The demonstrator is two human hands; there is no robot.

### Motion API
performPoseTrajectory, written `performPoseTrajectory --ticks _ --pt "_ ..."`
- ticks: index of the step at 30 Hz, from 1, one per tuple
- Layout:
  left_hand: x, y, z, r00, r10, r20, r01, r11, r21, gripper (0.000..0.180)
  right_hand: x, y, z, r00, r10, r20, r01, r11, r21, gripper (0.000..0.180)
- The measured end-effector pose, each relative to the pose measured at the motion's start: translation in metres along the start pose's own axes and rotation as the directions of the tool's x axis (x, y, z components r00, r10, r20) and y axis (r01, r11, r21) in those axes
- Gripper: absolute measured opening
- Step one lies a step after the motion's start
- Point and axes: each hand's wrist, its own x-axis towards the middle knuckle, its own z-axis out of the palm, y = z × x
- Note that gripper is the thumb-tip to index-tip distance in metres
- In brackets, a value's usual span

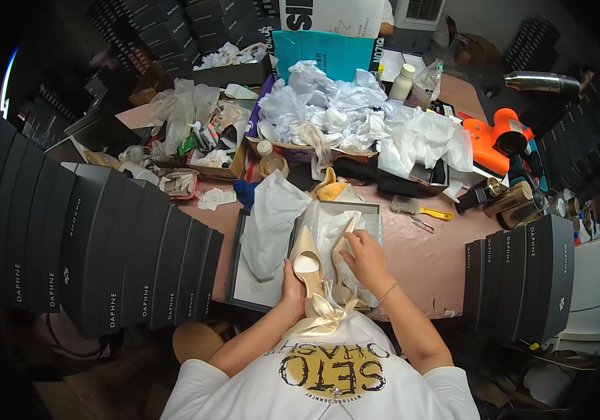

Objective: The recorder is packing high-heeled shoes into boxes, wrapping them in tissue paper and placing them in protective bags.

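A beige pointed-toe shoe (302, 243) with a large satin bow (321, 313) at its heel end leans in my left hand (291, 288), whose fingers are wrapped round its side. White stuffing shows in its opening. Just to the right, my right hand (367, 260) grips a second beige shoe (340, 274) by its side, fingers bent over its edge. Both shoes are above an open dark grey shoebox (235, 269). White tissue paper (272, 217) covers its left part, and another tissue sheet (333, 227) lies behind the shoes.
Closed dark shoeboxes stand in rows at the left (114, 245) and right (550, 273). A box heaped with crumpled paper (321, 101) stands at the back. A yellow-handled brush (434, 213), an orange tool (496, 143) and a metal-nozzled heat gun (541, 82) are on the right side.
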Motion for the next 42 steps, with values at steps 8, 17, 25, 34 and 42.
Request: performPoseTrajectory --ticks 8,17,25,34,42 --pt "-0.036 -0.013 0.018 0.986 0.097 0.135 -0.108 0.991 0.074 0.079 -0.006 -0.015 0.039 0.932 -0.31 0.188 0.32 0.947 -0.024 0.014" --pt "-0.012 -0.011 -0.001 0.992 0.09 0.09 -0.09 0.996 -0.004 0.078 -0.027 -0.02 -0.003 0.993 0.077 0.084 -0.098 0.952 0.29 0.031" --pt "-0.027 -0.01 0.025 0.972 0.125 0.199 -0.15 0.981 0.12 0.076 0.008 -0.02 0.07 0.858 0.213 0.467 -0.405 0.839 0.362 0.064" --pt "0.041 0.044 0.004 0.953 0.227 0.201 -0.286 0.892 0.349 0.047 -0.006 -0.048 0.077 0.885 0.195 0.423 -0.341 0.89 0.302 0.083" --pt "0.034 0.053 0.028 0.875 0.368 0.314 -0.478 0.758 0.443 0.041 0.002 -0.049 0.054 0.941 0.056 0.335 -0.17 0.931 0.322 0.077"
